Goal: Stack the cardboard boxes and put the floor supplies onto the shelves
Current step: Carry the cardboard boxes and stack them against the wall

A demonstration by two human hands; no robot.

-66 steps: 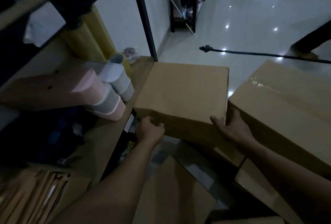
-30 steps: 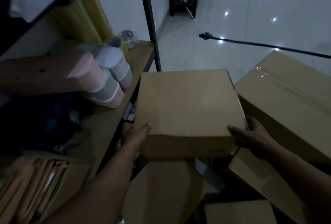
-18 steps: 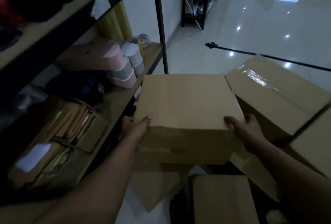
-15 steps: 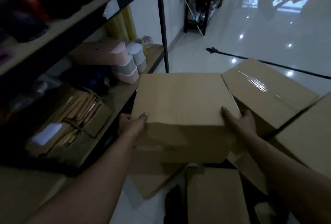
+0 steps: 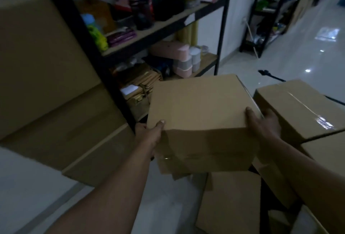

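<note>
Cardboard box point(image 5: 197, 106) aloft between left hand point(image 5: 149, 134) and right hand point(image 5: 263, 126), each grip clamped round a near corner.

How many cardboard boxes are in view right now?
6 at least: held box between left hand and right hand; top left box on bottom left box; taped box at right; lower right box under it; floor box below. Dimness may hide more.

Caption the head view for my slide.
Both hands, left and right, hold a cardboard box beside the shelves.
</note>
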